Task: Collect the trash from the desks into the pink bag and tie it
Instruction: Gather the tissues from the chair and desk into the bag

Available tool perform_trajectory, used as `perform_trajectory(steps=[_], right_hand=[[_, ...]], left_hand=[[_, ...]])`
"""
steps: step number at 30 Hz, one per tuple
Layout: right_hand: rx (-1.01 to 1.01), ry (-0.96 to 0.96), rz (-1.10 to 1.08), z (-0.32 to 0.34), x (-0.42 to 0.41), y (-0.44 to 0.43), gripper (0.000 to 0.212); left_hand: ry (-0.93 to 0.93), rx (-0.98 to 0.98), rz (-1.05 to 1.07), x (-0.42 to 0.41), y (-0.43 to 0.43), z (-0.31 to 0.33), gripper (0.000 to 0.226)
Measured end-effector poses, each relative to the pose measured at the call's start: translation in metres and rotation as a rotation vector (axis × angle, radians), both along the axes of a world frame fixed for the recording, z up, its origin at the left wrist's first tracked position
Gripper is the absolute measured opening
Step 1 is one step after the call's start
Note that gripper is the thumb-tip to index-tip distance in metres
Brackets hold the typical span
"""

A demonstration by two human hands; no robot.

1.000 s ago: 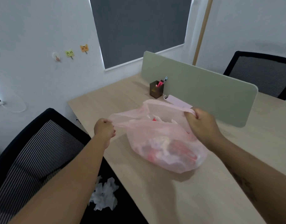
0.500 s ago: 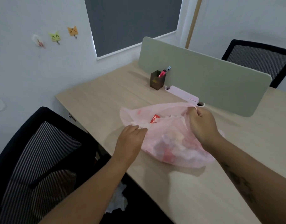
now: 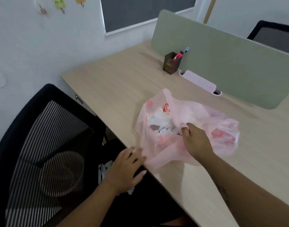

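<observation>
The pink bag [image 3: 222,128] lies on the wooden desk [image 3: 117,82] near its front edge, mouth facing left and gaping. White crumpled paper [image 3: 160,122] and a red wrapper [image 3: 166,108] show inside. My right hand [image 3: 195,140] pinches the bag's upper rim at the mouth. My left hand [image 3: 125,167] hovers by the desk edge with fingers straight and spread, fingertips at the bag's hanging lower edge. Under that hand, a crumpled white paper [image 3: 102,171] lies on the black chair seat, partly hidden.
A black mesh chair [image 3: 42,145] stands close to the desk on the left. A green divider [image 3: 230,63] runs along the desk's far side, with a brown pen holder [image 3: 171,63] and a pink power strip [image 3: 199,81] before it. Another chair [image 3: 274,35] is behind.
My left hand let go of the bag's rim and dropped to the desk edge above the chair seat. The bag's mouth now gapes left. The view tilted down.
</observation>
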State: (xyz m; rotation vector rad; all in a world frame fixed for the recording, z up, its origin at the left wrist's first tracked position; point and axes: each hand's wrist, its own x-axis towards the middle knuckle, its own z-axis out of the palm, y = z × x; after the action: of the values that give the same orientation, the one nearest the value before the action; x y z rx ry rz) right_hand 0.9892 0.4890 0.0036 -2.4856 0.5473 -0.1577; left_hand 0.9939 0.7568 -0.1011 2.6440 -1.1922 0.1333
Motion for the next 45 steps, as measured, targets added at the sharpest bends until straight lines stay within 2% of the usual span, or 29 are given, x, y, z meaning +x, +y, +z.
perform_trajectory(steps=[2,6,8,11,14,18,23,25,32,38,43,45], right_hand=[[-0.073,0.012,0.031,-0.018,-0.007,0.004,0.029],[-0.331,-0.095,0.145,-0.041,-0.015,0.005,0.026],[-0.44,-0.114,0.164,-0.052,-0.018,0.007,0.028],[-0.528,-0.152,0.148,-0.07,-0.023,0.009,0.031],[-0.574,-0.17,0.148,-0.083,-0.021,0.009,0.029],[-0.454,-0.114,0.23,-0.106,-0.023,0.014,0.031],[-0.389,-0.064,0.192,-0.115,-0.026,0.013,0.031],[-0.375,-0.028,0.189,-0.116,-0.025,0.013,0.032],[-0.368,-0.012,0.172,-0.115,-0.024,0.017,0.038],[-0.361,-0.039,0.182,-0.114,-0.024,0.018,0.039],[-0.388,-0.045,0.187,-0.119,-0.024,0.014,0.035],[-0.383,-0.054,0.184,-0.12,-0.023,0.013,0.034]], left_hand=[[0.063,-0.07,0.176,-0.008,0.008,-0.014,0.057],[0.193,-0.141,0.482,-0.02,0.022,-0.047,0.067],[0.296,-0.086,0.613,-0.024,0.028,-0.069,0.076],[0.511,0.103,0.714,-0.024,0.032,-0.109,0.098],[0.662,0.222,0.71,-0.014,0.032,-0.145,0.112],[0.715,0.352,0.661,0.002,0.03,-0.185,0.124],[0.811,0.468,0.677,0.022,0.037,-0.222,0.135],[0.857,0.455,0.715,0.026,0.038,-0.232,0.14],[0.861,0.598,0.743,0.031,0.024,-0.246,0.141],[0.799,0.589,0.762,0.03,0.028,-0.247,0.136],[0.902,0.501,0.753,0.033,0.031,-0.259,0.142],[0.925,0.458,0.757,0.031,0.032,-0.261,0.137]])
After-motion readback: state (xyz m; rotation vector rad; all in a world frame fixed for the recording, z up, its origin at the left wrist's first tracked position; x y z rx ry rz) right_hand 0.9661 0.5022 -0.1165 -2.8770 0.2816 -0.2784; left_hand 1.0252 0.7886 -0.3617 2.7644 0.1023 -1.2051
